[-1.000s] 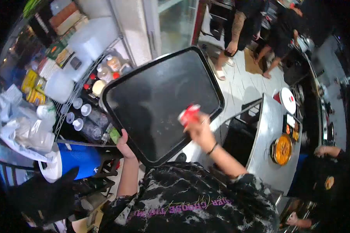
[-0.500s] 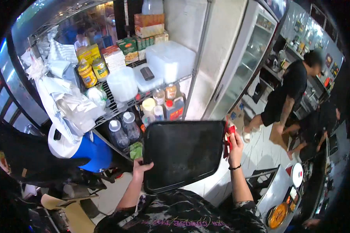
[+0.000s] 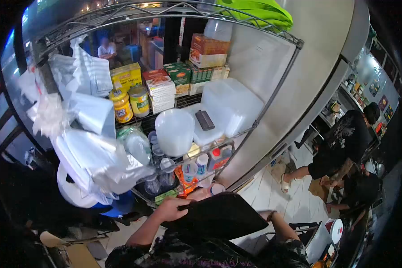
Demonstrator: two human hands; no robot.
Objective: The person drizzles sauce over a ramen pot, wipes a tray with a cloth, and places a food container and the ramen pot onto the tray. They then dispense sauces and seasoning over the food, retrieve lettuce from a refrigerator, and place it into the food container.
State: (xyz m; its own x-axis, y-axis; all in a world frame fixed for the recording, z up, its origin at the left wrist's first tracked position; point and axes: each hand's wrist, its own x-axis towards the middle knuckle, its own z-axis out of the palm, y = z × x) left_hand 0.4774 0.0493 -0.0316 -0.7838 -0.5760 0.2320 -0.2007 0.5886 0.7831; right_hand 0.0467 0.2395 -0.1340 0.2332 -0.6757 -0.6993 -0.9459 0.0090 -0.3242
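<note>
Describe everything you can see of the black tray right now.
The black tray is dark, matte and flat-looking, its visible corners rounded; plastic or metal, I can't tell. It's tilted, close before the person's torso, by the wire rack. The left hand grips its left edge. The right hand, mostly hidden, is at its right edge; its grip is unclear.

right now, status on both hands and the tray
Left hand gripping black tray by its edge. Right hand at other end, mostly hidden. Loaded rack just ahead.

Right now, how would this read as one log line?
left hand: gripping black tray; right hand: at tray's right edge, mostly hidden; nearby: wire shelf
</note>
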